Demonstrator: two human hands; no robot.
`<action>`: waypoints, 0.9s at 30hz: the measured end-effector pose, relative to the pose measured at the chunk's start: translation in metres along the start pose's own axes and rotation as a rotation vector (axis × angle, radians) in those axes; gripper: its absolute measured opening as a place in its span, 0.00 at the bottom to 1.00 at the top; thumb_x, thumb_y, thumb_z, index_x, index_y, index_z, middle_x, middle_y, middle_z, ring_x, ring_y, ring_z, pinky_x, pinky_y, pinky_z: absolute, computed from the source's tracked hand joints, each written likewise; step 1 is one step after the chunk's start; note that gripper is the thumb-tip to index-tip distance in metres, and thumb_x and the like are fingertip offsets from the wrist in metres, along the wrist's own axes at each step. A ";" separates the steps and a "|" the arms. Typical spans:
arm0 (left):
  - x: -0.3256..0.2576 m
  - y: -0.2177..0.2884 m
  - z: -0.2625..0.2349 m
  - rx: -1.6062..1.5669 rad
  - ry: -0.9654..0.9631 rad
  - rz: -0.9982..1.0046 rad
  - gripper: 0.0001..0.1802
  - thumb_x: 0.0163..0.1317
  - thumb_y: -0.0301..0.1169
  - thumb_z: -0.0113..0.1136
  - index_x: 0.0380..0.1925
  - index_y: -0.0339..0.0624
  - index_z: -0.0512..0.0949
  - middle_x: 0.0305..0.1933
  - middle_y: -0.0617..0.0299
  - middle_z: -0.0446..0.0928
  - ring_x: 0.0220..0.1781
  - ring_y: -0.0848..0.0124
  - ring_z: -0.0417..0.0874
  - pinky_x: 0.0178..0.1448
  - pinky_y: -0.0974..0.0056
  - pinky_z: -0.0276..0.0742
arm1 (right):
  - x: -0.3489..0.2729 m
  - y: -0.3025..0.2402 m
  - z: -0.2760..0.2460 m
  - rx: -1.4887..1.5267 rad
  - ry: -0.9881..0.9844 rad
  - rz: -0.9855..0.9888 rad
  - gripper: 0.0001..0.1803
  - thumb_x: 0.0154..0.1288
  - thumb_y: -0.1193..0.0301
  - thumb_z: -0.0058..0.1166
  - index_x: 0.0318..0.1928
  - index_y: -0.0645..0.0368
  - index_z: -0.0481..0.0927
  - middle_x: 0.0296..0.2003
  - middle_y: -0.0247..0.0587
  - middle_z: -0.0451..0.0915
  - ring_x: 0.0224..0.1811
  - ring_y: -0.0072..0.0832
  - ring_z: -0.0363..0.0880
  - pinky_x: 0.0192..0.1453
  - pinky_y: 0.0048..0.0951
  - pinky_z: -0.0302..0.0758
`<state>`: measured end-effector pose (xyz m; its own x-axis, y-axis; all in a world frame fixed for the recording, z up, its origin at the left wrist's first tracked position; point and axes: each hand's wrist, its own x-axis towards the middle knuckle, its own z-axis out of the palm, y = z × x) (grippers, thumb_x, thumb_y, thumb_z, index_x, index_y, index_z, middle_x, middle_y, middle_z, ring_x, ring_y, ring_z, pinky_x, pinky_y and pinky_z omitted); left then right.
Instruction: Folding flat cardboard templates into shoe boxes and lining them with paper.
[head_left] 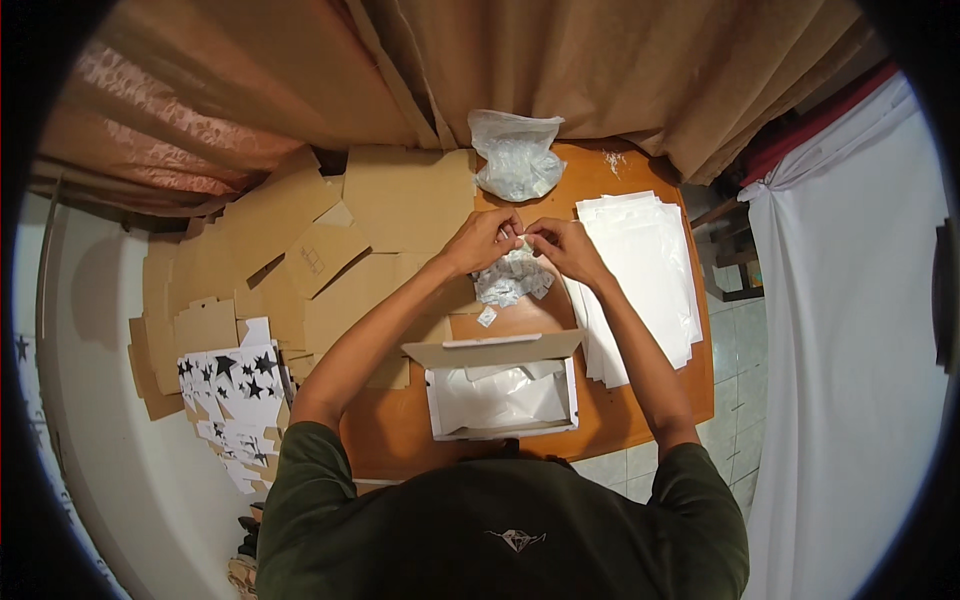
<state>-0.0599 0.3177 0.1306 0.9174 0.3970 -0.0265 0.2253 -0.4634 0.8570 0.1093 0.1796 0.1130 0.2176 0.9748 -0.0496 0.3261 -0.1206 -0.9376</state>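
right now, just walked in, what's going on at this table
A person's left hand and right hand meet above a pile of small whitish packets; anything between them is too small to tell. Nearer the body stands an open box. Flat cardboard lies left, white sheets right, and a plastic bag sits beyond.

Seemingly a home, brown curtains (pixel 570 70), tiled floor (pixel 736 345)

Table (pixel 385 430): we see an orange-brown top
Left: we have overlapping flattened cardboard (pixel 290 235)
Far edge: plastic bag (pixel 518 160), white scraps (pixel 614 160)
Middle: heaped small packets (pixel 508 282)
Right: stacked white sheets (pixel 635 280)
Near edge: open white box (pixel 490 351)
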 end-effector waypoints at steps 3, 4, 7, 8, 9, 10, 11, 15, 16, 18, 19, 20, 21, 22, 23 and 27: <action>-0.026 0.027 -0.003 -0.101 0.075 0.022 0.09 0.63 0.25 0.69 0.39 0.35 0.78 0.30 0.64 0.79 0.32 0.77 0.80 0.39 0.68 0.79 | -0.021 -0.044 -0.005 -0.064 -0.003 -0.046 0.10 0.73 0.70 0.58 0.43 0.66 0.83 0.26 0.38 0.82 0.26 0.19 0.79 0.33 0.26 0.74; -0.034 0.043 -0.004 -0.171 0.099 0.002 0.09 0.63 0.24 0.69 0.40 0.35 0.78 0.31 0.65 0.80 0.33 0.78 0.80 0.39 0.69 0.79 | -0.030 -0.057 -0.007 -0.105 0.004 -0.073 0.10 0.73 0.70 0.58 0.43 0.66 0.83 0.25 0.38 0.82 0.26 0.20 0.78 0.33 0.26 0.74; -0.078 0.068 0.001 -0.284 0.158 -0.039 0.09 0.64 0.25 0.69 0.41 0.35 0.79 0.32 0.65 0.80 0.35 0.79 0.81 0.40 0.70 0.79 | -0.060 -0.089 0.006 -0.082 -0.018 -0.094 0.09 0.73 0.70 0.58 0.44 0.65 0.83 0.28 0.38 0.83 0.29 0.20 0.80 0.35 0.26 0.76; -0.093 0.073 0.003 -0.324 0.181 -0.043 0.09 0.64 0.25 0.69 0.41 0.35 0.79 0.33 0.65 0.80 0.36 0.78 0.81 0.40 0.71 0.79 | -0.071 -0.099 0.010 -0.098 -0.042 -0.073 0.09 0.73 0.71 0.59 0.44 0.66 0.83 0.30 0.37 0.84 0.31 0.21 0.82 0.38 0.26 0.78; -0.103 0.076 0.002 -0.294 0.187 0.006 0.09 0.65 0.26 0.68 0.41 0.34 0.79 0.32 0.65 0.81 0.35 0.80 0.82 0.40 0.71 0.79 | -0.077 -0.105 0.013 -0.157 -0.049 -0.131 0.09 0.72 0.71 0.60 0.44 0.65 0.84 0.31 0.39 0.85 0.31 0.24 0.82 0.38 0.27 0.78; -0.118 0.083 0.006 -0.298 0.189 0.005 0.09 0.65 0.26 0.68 0.41 0.34 0.79 0.32 0.65 0.81 0.35 0.80 0.82 0.40 0.71 0.79 | -0.090 -0.109 0.018 -0.159 -0.053 -0.130 0.09 0.72 0.71 0.60 0.44 0.65 0.84 0.31 0.39 0.85 0.31 0.24 0.82 0.38 0.27 0.78; -0.132 0.088 0.011 -0.308 0.192 -0.040 0.09 0.66 0.26 0.68 0.40 0.34 0.79 0.32 0.65 0.82 0.35 0.80 0.82 0.40 0.71 0.79 | -0.101 -0.112 0.024 -0.201 -0.053 -0.171 0.09 0.71 0.71 0.61 0.44 0.65 0.84 0.32 0.41 0.85 0.31 0.25 0.81 0.38 0.28 0.78; -0.184 0.086 0.049 -0.320 0.211 -0.123 0.08 0.66 0.25 0.67 0.39 0.34 0.78 0.29 0.62 0.83 0.33 0.79 0.84 0.40 0.70 0.80 | -0.144 -0.094 0.054 -0.176 -0.096 -0.186 0.08 0.70 0.72 0.60 0.44 0.64 0.84 0.33 0.47 0.84 0.33 0.35 0.82 0.39 0.33 0.78; -0.195 0.079 0.060 -0.323 0.220 -0.141 0.07 0.66 0.25 0.67 0.39 0.34 0.78 0.29 0.61 0.83 0.33 0.78 0.85 0.40 0.70 0.80 | -0.153 -0.084 0.064 -0.177 -0.115 -0.159 0.08 0.70 0.72 0.59 0.44 0.64 0.84 0.34 0.50 0.84 0.34 0.43 0.83 0.40 0.38 0.77; -0.215 0.061 0.080 -0.314 0.208 -0.161 0.07 0.66 0.25 0.67 0.39 0.33 0.78 0.31 0.60 0.84 0.34 0.77 0.86 0.41 0.69 0.81 | -0.171 -0.074 0.081 -0.197 -0.152 -0.140 0.08 0.70 0.72 0.59 0.44 0.63 0.84 0.35 0.50 0.85 0.35 0.44 0.83 0.41 0.39 0.78; -0.223 0.052 0.090 -0.308 0.189 -0.185 0.08 0.66 0.25 0.67 0.39 0.33 0.79 0.33 0.59 0.85 0.35 0.76 0.86 0.41 0.68 0.82 | -0.178 -0.068 0.088 -0.215 -0.185 -0.112 0.08 0.70 0.73 0.59 0.45 0.63 0.84 0.36 0.51 0.85 0.36 0.45 0.84 0.42 0.40 0.78; -0.230 0.046 0.099 -0.307 0.192 -0.179 0.08 0.66 0.25 0.67 0.39 0.33 0.79 0.33 0.59 0.85 0.35 0.76 0.86 0.41 0.68 0.82 | -0.185 -0.058 0.094 -0.220 -0.184 -0.117 0.08 0.70 0.73 0.59 0.45 0.63 0.84 0.36 0.51 0.85 0.36 0.45 0.84 0.42 0.40 0.78; -0.236 0.039 0.107 -0.232 0.191 -0.129 0.08 0.66 0.25 0.67 0.40 0.33 0.79 0.37 0.58 0.85 0.37 0.74 0.87 0.42 0.67 0.83 | -0.190 -0.048 0.100 -0.231 -0.199 -0.122 0.08 0.70 0.74 0.59 0.46 0.64 0.83 0.36 0.50 0.85 0.36 0.40 0.84 0.42 0.37 0.79; -0.242 0.040 0.110 -0.158 0.190 -0.083 0.09 0.66 0.26 0.67 0.41 0.33 0.79 0.40 0.57 0.85 0.39 0.73 0.87 0.43 0.67 0.83 | -0.195 -0.048 0.103 -0.240 -0.218 -0.126 0.09 0.70 0.75 0.60 0.47 0.65 0.83 0.36 0.48 0.86 0.35 0.36 0.85 0.42 0.34 0.80; -0.249 0.040 0.110 -0.134 0.142 -0.124 0.11 0.65 0.26 0.66 0.44 0.33 0.79 0.47 0.54 0.84 0.42 0.67 0.89 0.45 0.64 0.84 | -0.199 -0.047 0.105 -0.245 -0.226 -0.097 0.10 0.69 0.75 0.59 0.49 0.65 0.83 0.39 0.50 0.86 0.39 0.39 0.86 0.45 0.36 0.80; -0.260 0.046 0.101 -0.058 0.189 -0.104 0.13 0.65 0.27 0.64 0.48 0.36 0.79 0.47 0.47 0.84 0.45 0.53 0.88 0.50 0.56 0.82 | -0.206 -0.051 0.106 -0.248 -0.180 -0.085 0.10 0.68 0.75 0.59 0.47 0.66 0.84 0.40 0.53 0.86 0.41 0.49 0.85 0.48 0.42 0.80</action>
<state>-0.2547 0.1130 0.1252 0.8114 0.5840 -0.0237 0.2906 -0.3680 0.8832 -0.0495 0.0045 0.1349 0.0213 0.9982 -0.0556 0.5557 -0.0581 -0.8293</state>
